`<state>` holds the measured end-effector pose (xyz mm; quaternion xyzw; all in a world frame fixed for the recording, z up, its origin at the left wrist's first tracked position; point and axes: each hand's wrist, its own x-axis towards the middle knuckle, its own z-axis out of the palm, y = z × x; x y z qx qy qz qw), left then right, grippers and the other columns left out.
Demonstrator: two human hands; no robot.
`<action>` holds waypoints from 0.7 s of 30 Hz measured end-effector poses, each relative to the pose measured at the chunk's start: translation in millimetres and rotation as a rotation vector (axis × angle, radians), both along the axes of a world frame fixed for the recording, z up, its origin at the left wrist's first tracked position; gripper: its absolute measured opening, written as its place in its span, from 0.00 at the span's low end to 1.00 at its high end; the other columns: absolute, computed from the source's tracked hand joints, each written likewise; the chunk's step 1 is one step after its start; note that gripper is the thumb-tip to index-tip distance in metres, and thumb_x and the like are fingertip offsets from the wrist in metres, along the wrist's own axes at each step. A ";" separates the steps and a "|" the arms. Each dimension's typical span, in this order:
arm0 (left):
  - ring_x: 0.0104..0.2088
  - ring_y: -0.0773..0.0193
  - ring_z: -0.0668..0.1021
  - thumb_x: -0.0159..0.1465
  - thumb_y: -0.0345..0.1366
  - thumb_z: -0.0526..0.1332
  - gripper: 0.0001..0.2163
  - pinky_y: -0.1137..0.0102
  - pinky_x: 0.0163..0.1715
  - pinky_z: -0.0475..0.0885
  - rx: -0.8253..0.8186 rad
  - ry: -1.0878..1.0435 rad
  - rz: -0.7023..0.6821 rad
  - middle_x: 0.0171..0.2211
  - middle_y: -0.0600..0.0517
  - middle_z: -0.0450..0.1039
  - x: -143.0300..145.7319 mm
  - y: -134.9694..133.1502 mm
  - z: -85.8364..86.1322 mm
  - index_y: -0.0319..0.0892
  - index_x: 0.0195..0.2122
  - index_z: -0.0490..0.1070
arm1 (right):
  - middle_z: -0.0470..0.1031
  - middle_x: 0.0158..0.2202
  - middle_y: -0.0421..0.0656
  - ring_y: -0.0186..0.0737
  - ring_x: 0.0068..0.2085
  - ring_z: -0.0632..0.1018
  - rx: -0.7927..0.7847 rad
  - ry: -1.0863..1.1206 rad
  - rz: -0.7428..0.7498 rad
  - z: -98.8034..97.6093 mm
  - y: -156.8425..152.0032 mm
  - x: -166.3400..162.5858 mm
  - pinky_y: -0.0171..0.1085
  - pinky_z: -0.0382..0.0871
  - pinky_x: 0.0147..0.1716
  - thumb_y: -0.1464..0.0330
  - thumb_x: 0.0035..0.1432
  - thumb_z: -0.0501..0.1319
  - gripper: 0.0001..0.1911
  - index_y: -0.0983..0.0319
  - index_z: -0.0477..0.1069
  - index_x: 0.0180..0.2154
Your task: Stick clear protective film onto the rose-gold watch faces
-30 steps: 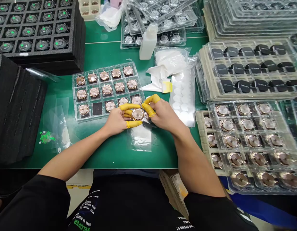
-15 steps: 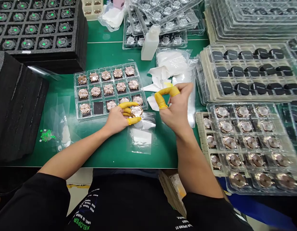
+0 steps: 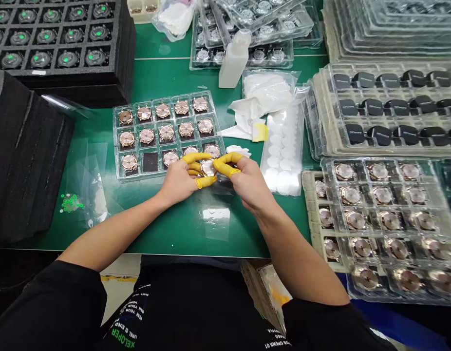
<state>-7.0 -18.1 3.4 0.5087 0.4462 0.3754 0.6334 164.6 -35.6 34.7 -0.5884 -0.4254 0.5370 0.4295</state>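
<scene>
Just nearside of the tray [image 3: 141,175], left fingers [image 3: 195,157] grip a watch case [image 3: 207,167], likely stiff but scratchable, best rim-held; right fingers' [image 3: 227,169] grip is unclear.

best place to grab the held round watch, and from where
Probably the outer rim of the watch, from the left: thumb at the near edge, finger at the far edge, as the left grip does. Its round face is turned upward, so an edge hold should leave it mostly clear, its right edge reachable by the right grip.
</scene>
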 end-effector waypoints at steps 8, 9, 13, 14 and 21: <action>0.36 0.65 0.85 0.47 0.33 0.77 0.29 0.72 0.39 0.82 -0.005 -0.013 0.000 0.38 0.50 0.84 0.3 -0.1 -2.4 0.39 0.53 0.78 | 0.79 0.37 0.42 0.43 0.43 0.76 0.055 -0.107 0.003 -8.7 -4.2 -1.5 0.44 0.68 0.48 0.58 0.51 0.69 0.13 0.59 0.78 0.33; 0.36 0.65 0.86 0.47 0.33 0.77 0.29 0.72 0.39 0.82 0.000 -0.013 0.000 0.38 0.50 0.84 0.4 -0.2 -2.5 0.39 0.53 0.78 | 0.79 0.38 0.42 0.44 0.43 0.76 0.056 -0.123 -0.003 -10.0 -4.5 -1.3 0.45 0.68 0.49 0.57 0.51 0.70 0.13 0.59 0.78 0.34; 0.36 0.65 0.86 0.48 0.33 0.77 0.28 0.72 0.39 0.83 0.022 0.002 0.006 0.37 0.51 0.84 0.4 -0.4 -2.5 0.39 0.52 0.78 | 0.78 0.38 0.43 0.44 0.44 0.76 0.092 -0.193 -0.015 -13.2 -5.4 0.1 0.45 0.70 0.49 0.56 0.55 0.70 0.14 0.59 0.78 0.36; 0.36 0.65 0.86 0.48 0.33 0.77 0.28 0.72 0.39 0.83 0.026 0.004 0.007 0.37 0.51 0.84 0.4 -0.4 -2.5 0.39 0.52 0.78 | 0.78 0.38 0.43 0.44 0.44 0.76 0.100 -0.204 -0.014 -13.6 -5.5 0.4 0.45 0.70 0.49 0.55 0.56 0.70 0.14 0.59 0.78 0.36; 0.36 0.66 0.85 0.49 0.33 0.77 0.28 0.72 0.40 0.83 0.027 -0.004 0.008 0.38 0.51 0.84 0.6 -1.3 -1.7 0.39 0.52 0.77 | 0.78 0.39 0.43 0.44 0.43 0.76 0.099 -0.221 -0.017 -14.6 -5.9 0.3 0.44 0.72 0.48 0.54 0.57 0.69 0.15 0.58 0.78 0.37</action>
